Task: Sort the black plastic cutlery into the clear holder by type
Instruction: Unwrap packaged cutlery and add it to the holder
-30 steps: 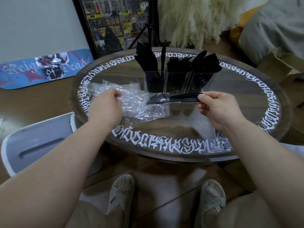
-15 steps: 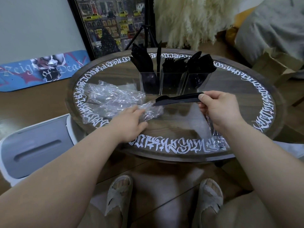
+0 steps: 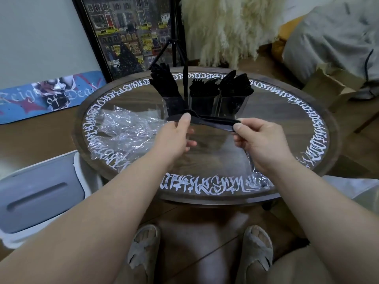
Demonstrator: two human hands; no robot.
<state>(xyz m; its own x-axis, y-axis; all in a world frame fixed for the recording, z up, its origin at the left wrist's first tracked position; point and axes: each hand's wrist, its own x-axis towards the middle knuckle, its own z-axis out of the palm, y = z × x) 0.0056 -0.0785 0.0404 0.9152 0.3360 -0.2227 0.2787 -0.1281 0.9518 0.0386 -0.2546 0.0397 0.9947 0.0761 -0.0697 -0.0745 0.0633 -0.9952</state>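
A clear three-compartment holder point(image 3: 205, 104) stands at the middle back of the round table point(image 3: 320, 160), packed with black plastic cutlery: forks at the left, more forks in the middle, spoons at the right, and one knife upright between the left two. In front of the holder both hands carry a black plastic cutlery piece point(image 3: 213, 120) lying level above the glass. My left hand point(image 3: 176, 138) pinches its left end between thumb and fingers. My right hand point(image 3: 260, 140) pinches its right end.
Crumpled clear plastic wrapping point(image 3: 125, 130) lies on the table's left half. A second clear wrapper point(image 3: 256, 177) lies under my right wrist near the front edge. A white and grey bin lid point(image 3: 39, 197) sits at the lower left, a cardboard box point(image 3: 332, 87) at the right.
My left hand has left the plastic wrapping, moved up and to the right, and taken hold of the left end of the black piece that my right hand kept holding.
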